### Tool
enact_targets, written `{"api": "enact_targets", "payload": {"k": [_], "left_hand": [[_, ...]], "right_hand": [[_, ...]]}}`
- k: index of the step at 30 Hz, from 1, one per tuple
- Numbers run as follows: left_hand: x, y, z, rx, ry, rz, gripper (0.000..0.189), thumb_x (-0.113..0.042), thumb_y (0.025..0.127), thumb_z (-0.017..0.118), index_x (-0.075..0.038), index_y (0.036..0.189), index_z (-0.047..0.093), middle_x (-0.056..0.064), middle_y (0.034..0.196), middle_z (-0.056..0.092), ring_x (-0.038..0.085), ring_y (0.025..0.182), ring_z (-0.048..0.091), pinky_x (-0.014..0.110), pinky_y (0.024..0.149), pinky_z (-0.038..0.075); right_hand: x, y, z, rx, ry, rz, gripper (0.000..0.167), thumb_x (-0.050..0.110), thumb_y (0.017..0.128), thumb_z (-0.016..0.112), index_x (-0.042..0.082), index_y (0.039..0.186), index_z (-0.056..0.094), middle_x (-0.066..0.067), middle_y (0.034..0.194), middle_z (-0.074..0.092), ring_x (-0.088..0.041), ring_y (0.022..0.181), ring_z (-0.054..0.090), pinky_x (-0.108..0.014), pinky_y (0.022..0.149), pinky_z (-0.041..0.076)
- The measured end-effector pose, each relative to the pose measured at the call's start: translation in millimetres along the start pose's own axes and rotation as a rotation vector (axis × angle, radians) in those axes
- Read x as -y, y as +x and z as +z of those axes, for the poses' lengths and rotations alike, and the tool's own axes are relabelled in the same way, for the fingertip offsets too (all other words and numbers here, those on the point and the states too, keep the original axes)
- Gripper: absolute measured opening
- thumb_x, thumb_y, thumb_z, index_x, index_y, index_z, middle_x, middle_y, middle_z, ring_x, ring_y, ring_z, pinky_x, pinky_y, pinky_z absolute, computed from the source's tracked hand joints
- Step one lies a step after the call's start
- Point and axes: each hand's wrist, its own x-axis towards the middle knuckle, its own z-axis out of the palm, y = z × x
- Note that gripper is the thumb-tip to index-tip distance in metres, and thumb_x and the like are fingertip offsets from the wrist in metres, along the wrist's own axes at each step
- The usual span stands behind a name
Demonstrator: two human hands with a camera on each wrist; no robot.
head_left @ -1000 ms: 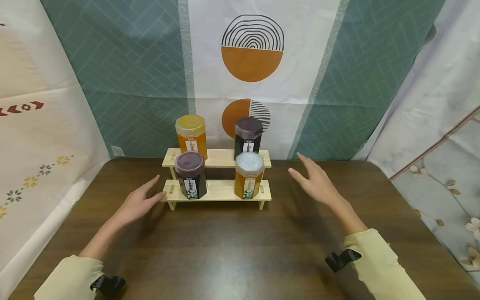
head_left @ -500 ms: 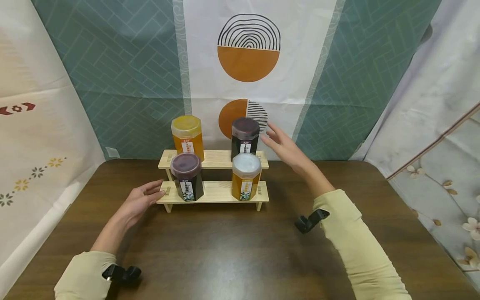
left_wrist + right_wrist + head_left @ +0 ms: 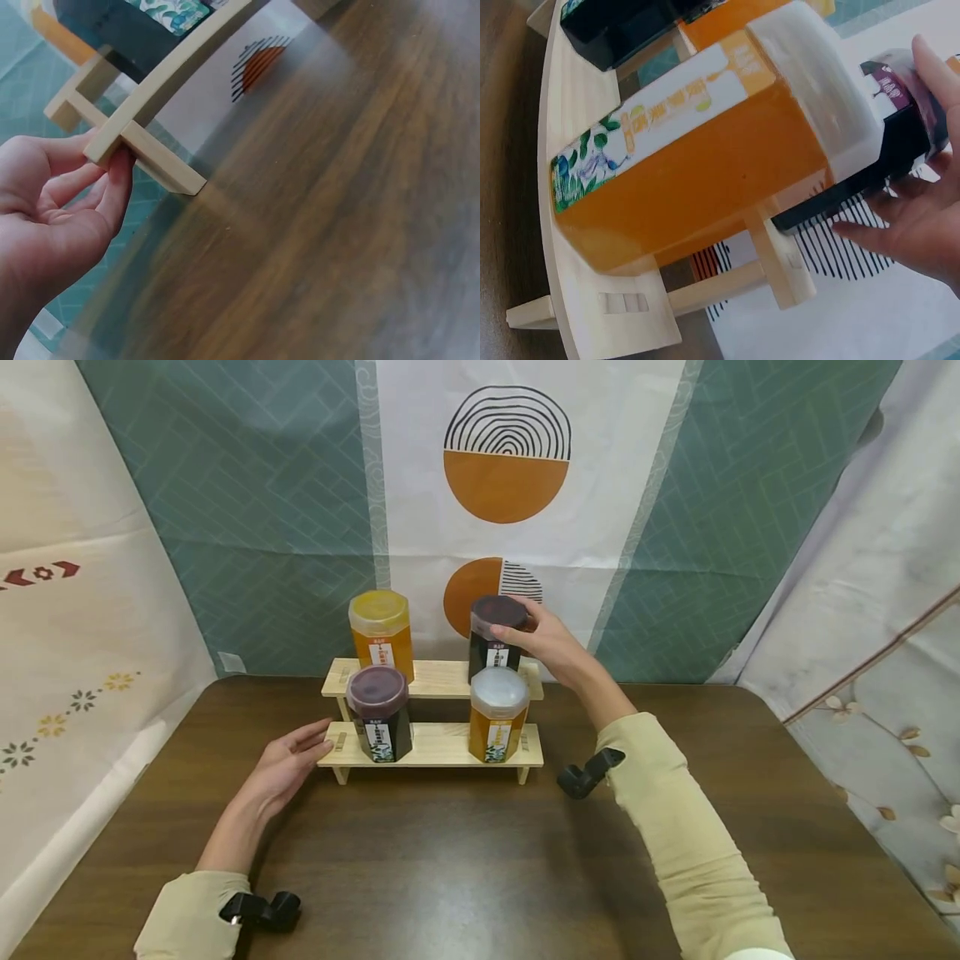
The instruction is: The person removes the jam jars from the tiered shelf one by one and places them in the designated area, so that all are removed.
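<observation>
A two-tier pale wooden stand (image 3: 438, 745) holds several hexagonal jars with clear lids. On its upper tier at the right, my right hand (image 3: 553, 642) grips a dark jar (image 3: 487, 639) near the lid, thumb in front. The right wrist view shows the fingers of that hand (image 3: 922, 225) behind the jar. My left hand (image 3: 285, 768) holds the left end of the lower tier. In the left wrist view, its thumb lies on top of the board (image 3: 161, 86) and fingers sit underneath. An amber jar (image 3: 705, 172) stands in front of the dark one.
Another amber jar (image 3: 382, 631) with a yellow top is at the upper left, and a second dark jar (image 3: 381, 714) at the lower left. The stand rests on a brown wooden table (image 3: 450, 852). Patterned cloths (image 3: 285, 510) hang behind and beside it.
My right hand has moved left and inward from beside the stand to the upper-right dark jar and grips it. The left hand has closed its fingers round the stand's left end.
</observation>
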Motion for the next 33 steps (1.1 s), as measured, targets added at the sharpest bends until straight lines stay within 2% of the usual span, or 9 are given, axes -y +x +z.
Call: {"api": "enact_targets", "payload": {"k": [2, 4, 11, 21, 33], "left_hand": [[2.2, 1.5, 1.1, -0.006, -0.008, -0.002, 0.065, -0.015, 0.099, 0.057, 0.008, 0.149, 0.022, 0.011, 0.131, 0.041, 0.0, 0.103, 0.051, 0.014, 0.087, 0.042], [2.5, 1.9, 1.2, -0.004, -0.009, -0.001, 0.066, -0.016, 0.099, 0.058, 0.008, 0.149, 0.022, 0.014, 0.135, 0.038, 0.001, 0.105, 0.05, 0.013, 0.088, 0.042], [-0.2, 0.4, -0.1, 0.001, 0.018, 0.016, 0.064, -0.014, 0.099, 0.057, 0.01, 0.148, 0.023, 0.02, 0.139, 0.034, 0.001, 0.106, 0.05, 0.013, 0.089, 0.042], [2.5, -1.6, -0.4, 0.004, 0.053, 0.062, 0.059, -0.01, 0.099, 0.055, 0.012, 0.146, 0.027, 0.023, 0.135, 0.038, 0.0, 0.105, 0.051, 0.014, 0.089, 0.044], [2.0, -0.1, -0.8, -0.003, 0.07, 0.04, 0.063, -0.016, 0.099, 0.057, 0.011, 0.147, 0.026, 0.029, 0.143, 0.031, 0.003, 0.11, 0.049, 0.013, 0.09, 0.041]], "right_hand": [[-2, 1.1, -1, -0.014, -0.004, -0.01, 0.065, 0.014, 0.09, 0.066, 0.007, 0.147, 0.036, -0.017, 0.134, 0.047, -0.027, 0.119, 0.048, -0.042, 0.1, 0.04], [-4, 2.3, -2, -0.021, -0.01, -0.021, 0.065, 0.014, 0.089, 0.067, 0.006, 0.146, 0.036, -0.017, 0.133, 0.049, -0.026, 0.117, 0.049, -0.039, 0.099, 0.041], [-6, 4.5, -4, 0.0, 0.003, -0.055, 0.066, 0.01, 0.088, 0.066, 0.006, 0.146, 0.034, -0.017, 0.13, 0.049, -0.026, 0.113, 0.05, -0.037, 0.095, 0.043], [-5, 7.0, -8, 0.034, 0.0, -0.061, 0.07, 0.007, 0.086, 0.067, 0.004, 0.146, 0.031, -0.02, 0.128, 0.047, -0.026, 0.109, 0.051, -0.036, 0.091, 0.046], [-9, -4.2, -32, -0.028, 0.005, -0.047, 0.069, 0.004, 0.085, 0.066, 0.005, 0.146, 0.034, -0.017, 0.124, 0.051, -0.022, 0.104, 0.052, -0.035, 0.09, 0.045]]}}
